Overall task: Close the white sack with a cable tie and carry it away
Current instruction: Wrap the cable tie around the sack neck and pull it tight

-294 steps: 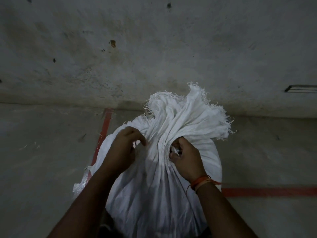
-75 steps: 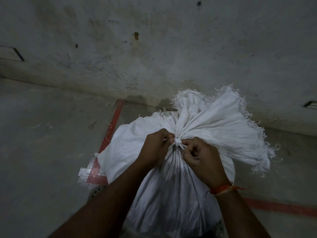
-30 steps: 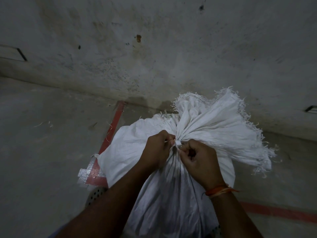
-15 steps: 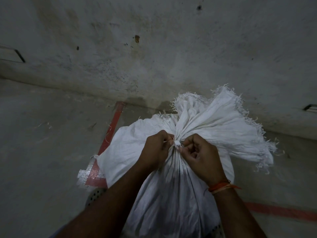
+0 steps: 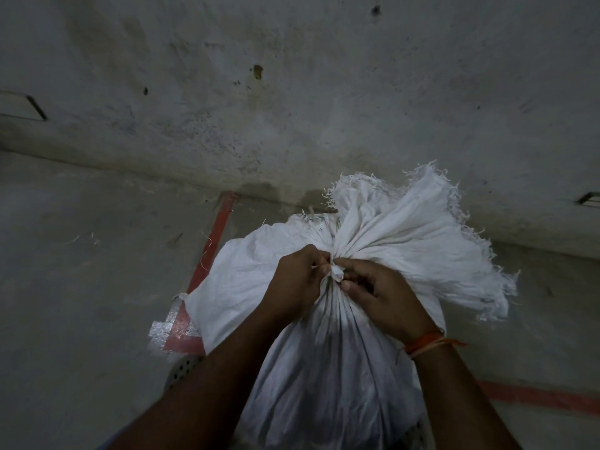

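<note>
I see the sack [image 5: 324,368] standing on the floor [image 5: 81,287] close to the wall [image 5: 292,92], directly below me and between my forearms. Its neck is gathered tight, and both hands meet right at that gather. My left hand [image 5: 292,280] is curled, its fingers [image 5: 316,261] pinching the left side of the neck, where a thin white strip that looks like the tie [image 5: 336,272] sits. My right hand [image 5: 383,297] is curled too, its fingertips pinching the small white nub of the tie from the right. The two hands almost touch across it.

The sack is white woven material, full and rounded, pleated into long folds running down from the neck. Above the gather the loose top fans out towards the wall and to the right, with a frayed, threadbare edge. I cannot tell whether the tie is fully cinched. An orange band [image 5: 425,344] circles my right wrist. Red tape [image 5: 214,241] runs on the floor beside the sack.
</note>
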### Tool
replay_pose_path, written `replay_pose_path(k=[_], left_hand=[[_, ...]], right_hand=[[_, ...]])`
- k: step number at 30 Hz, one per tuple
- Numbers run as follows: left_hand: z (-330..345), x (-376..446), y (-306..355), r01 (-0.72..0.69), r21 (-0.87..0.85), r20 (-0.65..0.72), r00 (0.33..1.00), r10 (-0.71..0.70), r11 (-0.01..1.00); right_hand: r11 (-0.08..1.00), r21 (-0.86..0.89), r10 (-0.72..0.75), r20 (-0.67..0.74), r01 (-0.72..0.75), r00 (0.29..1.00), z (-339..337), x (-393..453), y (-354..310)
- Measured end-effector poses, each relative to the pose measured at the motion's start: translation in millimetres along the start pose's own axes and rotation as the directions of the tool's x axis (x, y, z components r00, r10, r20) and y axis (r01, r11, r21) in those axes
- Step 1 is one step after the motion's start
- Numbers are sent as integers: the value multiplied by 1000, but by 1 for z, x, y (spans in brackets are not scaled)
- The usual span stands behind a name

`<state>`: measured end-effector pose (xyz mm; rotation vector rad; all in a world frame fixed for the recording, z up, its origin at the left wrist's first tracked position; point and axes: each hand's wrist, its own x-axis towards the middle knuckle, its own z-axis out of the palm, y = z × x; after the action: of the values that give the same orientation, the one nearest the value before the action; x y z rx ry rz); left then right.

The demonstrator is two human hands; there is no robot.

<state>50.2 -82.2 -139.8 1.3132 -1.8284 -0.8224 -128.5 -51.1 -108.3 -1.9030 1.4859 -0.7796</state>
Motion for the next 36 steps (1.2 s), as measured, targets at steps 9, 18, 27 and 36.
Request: replay_pose_path(k=[9,18,27,36], left_hand=[[-1,-2,3,-7,21,-17,1000,7,1000],[-3,-2,2,-11,3,-18,1000,11,1000],[-5,-3,3,56,77,25,998,-58,995],[-27,1,20,103,226,182,972,-146,969]], right_hand=[[999,-36,20,-99,-24,995,11,1,-4],[993,-103,28,-244,-55,969,27,5,-8],[995,-4,98,-151,-100,984,25,3,-7],[847,-98,496,-206,-523,843,5,-3,13]])
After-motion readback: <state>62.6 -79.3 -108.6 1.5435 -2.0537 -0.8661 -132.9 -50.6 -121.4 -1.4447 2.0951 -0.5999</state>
